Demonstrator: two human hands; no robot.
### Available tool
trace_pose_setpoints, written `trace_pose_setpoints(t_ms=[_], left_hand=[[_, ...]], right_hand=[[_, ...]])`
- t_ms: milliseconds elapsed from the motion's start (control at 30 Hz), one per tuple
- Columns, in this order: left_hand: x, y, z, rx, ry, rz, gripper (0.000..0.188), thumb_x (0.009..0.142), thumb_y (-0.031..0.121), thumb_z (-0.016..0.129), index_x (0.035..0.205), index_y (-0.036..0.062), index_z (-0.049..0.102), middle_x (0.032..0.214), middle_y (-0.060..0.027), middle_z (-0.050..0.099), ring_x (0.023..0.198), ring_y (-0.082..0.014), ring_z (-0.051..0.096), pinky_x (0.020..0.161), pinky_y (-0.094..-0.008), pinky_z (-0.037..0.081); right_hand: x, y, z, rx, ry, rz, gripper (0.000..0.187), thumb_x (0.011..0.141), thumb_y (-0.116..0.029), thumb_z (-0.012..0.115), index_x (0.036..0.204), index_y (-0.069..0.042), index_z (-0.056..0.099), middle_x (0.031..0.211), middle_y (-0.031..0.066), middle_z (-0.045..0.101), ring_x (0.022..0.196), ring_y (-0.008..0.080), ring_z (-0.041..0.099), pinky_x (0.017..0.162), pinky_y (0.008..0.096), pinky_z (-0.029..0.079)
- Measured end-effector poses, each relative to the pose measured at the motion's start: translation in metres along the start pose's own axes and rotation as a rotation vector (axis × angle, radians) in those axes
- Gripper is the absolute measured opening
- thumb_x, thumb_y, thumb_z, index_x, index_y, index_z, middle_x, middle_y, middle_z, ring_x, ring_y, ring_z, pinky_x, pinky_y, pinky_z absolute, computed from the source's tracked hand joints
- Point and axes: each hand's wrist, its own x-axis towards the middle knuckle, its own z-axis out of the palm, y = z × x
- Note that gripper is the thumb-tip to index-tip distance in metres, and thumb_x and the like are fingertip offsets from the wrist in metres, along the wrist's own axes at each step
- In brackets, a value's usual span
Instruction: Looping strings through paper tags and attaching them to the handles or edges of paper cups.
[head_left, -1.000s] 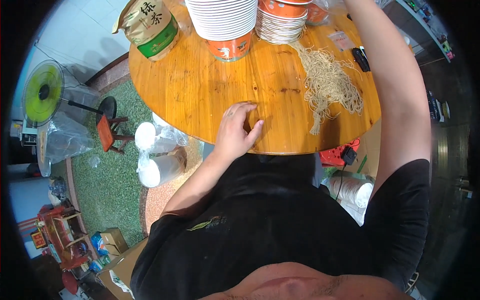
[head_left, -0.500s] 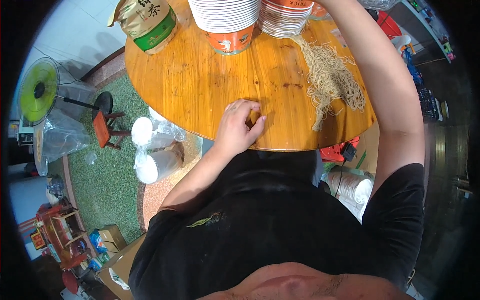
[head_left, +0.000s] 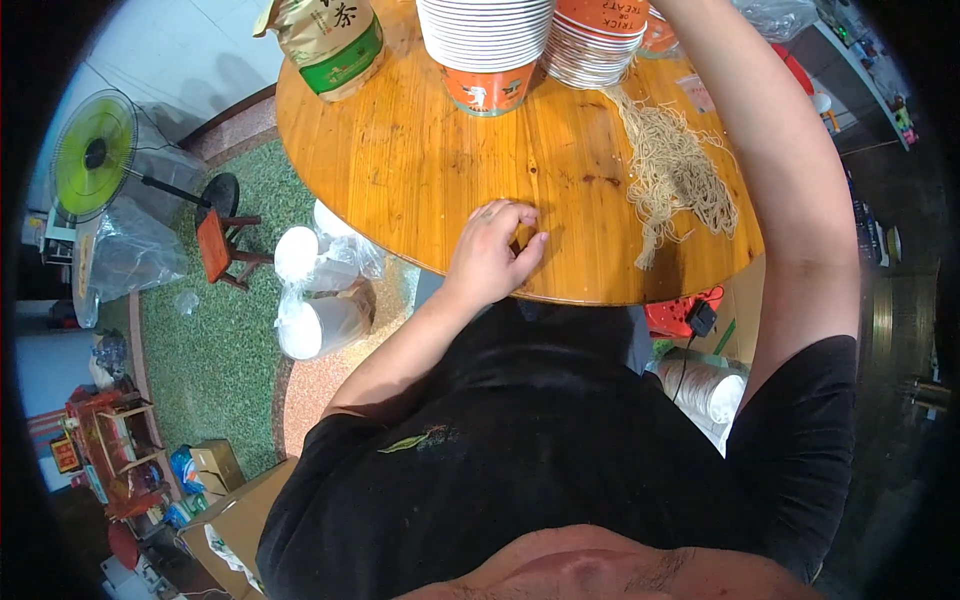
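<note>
My left hand (head_left: pixel 493 250) rests on the near edge of the round wooden table (head_left: pixel 400 170). Its fingers are loosely curled, the thumb stands apart from them, and nothing is in it. My right arm (head_left: pixel 790 150) stretches forward over the table's right side, and the hand lies beyond the top edge of the picture. Near that forearm spreads a tangled bundle of beige strings (head_left: pixel 665 165). Its far end meets a stack of orange paper buckets (head_left: pixel 597 55) with white rims. A taller stack of white-rimmed buckets (head_left: pixel 488 85) stands left of it, an orange printed side showing at the bottom.
A gold and green pouch (head_left: pixel 340 65) stands at the table's far left. On the floor to the left are a fan (head_left: pixel 95 150), a small wooden stool (head_left: pixel 213 245) and plastic-wrapped white stacks (head_left: pixel 325 325). Below the table's right side sits a red plastic thing (head_left: pixel 670 316).
The whole view has shifted slightly, so the table and its things sit a little further right. My left hand stays at the table edge, and my right arm remains stretched forward.
</note>
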Motion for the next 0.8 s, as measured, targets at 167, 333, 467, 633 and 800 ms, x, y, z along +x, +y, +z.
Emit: trace_pose_setpoints(t_ms=[167, 333, 467, 633, 800], left_hand=[[0.001, 0.001, 0.003, -0.001, -0.039, -0.017, 0.024, 0.086, 0.014, 0.076, 0.105, 0.0035, 0.066, 0.1, -0.0142, 0.071, 0.101, -0.0365, 0.067, 0.093, -0.0449, 0.052], [-0.003, 0.005, 0.004, 0.065, 0.002, 0.034, 0.024, 0.086, 0.016, 0.077, 0.102, 0.0031, 0.066, 0.098, -0.0133, 0.07, 0.097, -0.0342, 0.067, 0.089, -0.0448, 0.052], [-0.004, 0.005, 0.005, 0.008, 0.042, 0.026, 0.025, 0.088, 0.016, 0.076, 0.106, 0.0025, 0.067, 0.102, -0.0163, 0.069, 0.101, -0.0361, 0.066, 0.091, -0.0437, 0.052], [-0.009, 0.004, -0.003, -0.573, 0.387, -0.16, 0.064, 0.093, 0.026, 0.076, 0.141, -0.0012, 0.044, 0.132, -0.0148, 0.054, 0.122, -0.0256, 0.053, 0.108, -0.0402, 0.04], [0.015, 0.047, -0.031, -0.316, 0.142, 0.171, 0.148, 0.059, 0.056, 0.098, 0.16, -0.0044, 0.009, 0.165, -0.0248, 0.025, 0.151, -0.0377, 0.032, 0.123, -0.0502, 0.028]], right_hand=[[-0.006, 0.022, 0.0, 0.196, 0.422, -0.014, 0.019, 0.091, -0.013, 0.071, 0.104, 0.0, 0.075, 0.095, 0.0184, 0.076, 0.089, 0.0239, 0.074, 0.081, 0.0352, 0.057], [-0.071, -0.025, -0.043, 0.147, 0.748, -0.081, 0.016, 0.095, -0.012, 0.067, 0.102, 0.002, 0.072, 0.094, 0.0112, 0.075, 0.084, 0.018, 0.07, 0.076, 0.0322, 0.056], [-0.189, -0.02, -0.043, -0.003, 0.615, -0.054, 0.018, 0.095, 0.009, 0.065, 0.113, 0.009, 0.068, 0.11, 0.0143, 0.072, 0.103, 0.0187, 0.067, 0.094, 0.0302, 0.052], [-0.248, -0.028, 0.007, 0.559, 0.483, -0.037, 0.012, 0.092, 0.008, 0.066, 0.103, 0.005, 0.07, 0.097, 0.0092, 0.071, 0.09, 0.0155, 0.067, 0.079, 0.0266, 0.053], [-0.276, -0.027, 0.044, 0.608, 0.388, 0.086, 0.01, 0.087, -0.001, 0.073, 0.097, -0.002, 0.073, 0.093, 0.0098, 0.073, 0.091, 0.0254, 0.07, 0.085, 0.0355, 0.053]])
